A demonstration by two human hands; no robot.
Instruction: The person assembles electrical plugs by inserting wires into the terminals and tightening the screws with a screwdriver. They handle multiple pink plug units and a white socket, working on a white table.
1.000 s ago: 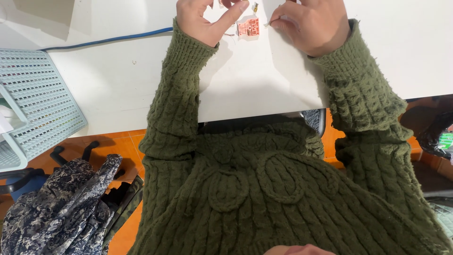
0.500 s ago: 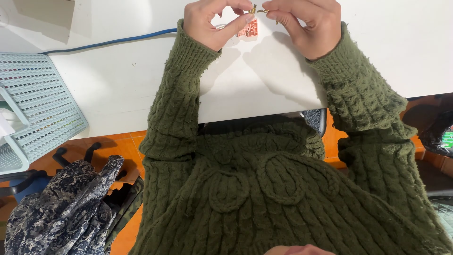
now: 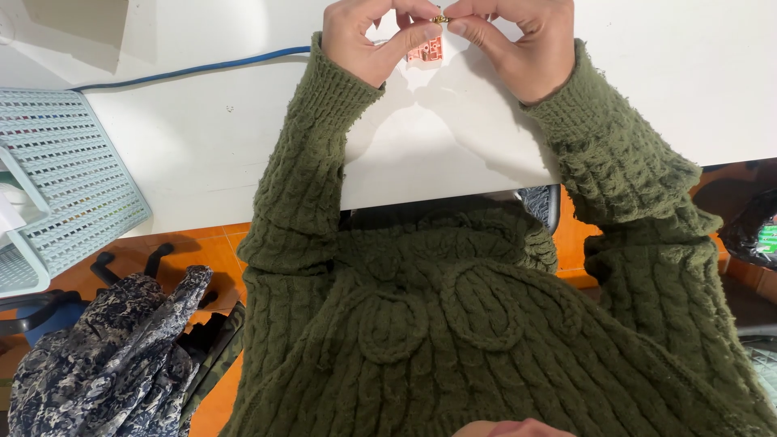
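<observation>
At the top centre of the frame, the left hand and right hand both pinch a small brass part between fingertips, just above the red tag on the tabletop.

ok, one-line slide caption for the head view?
Left hand and right hand pinch a small gold part above a red board at a white table.
</observation>
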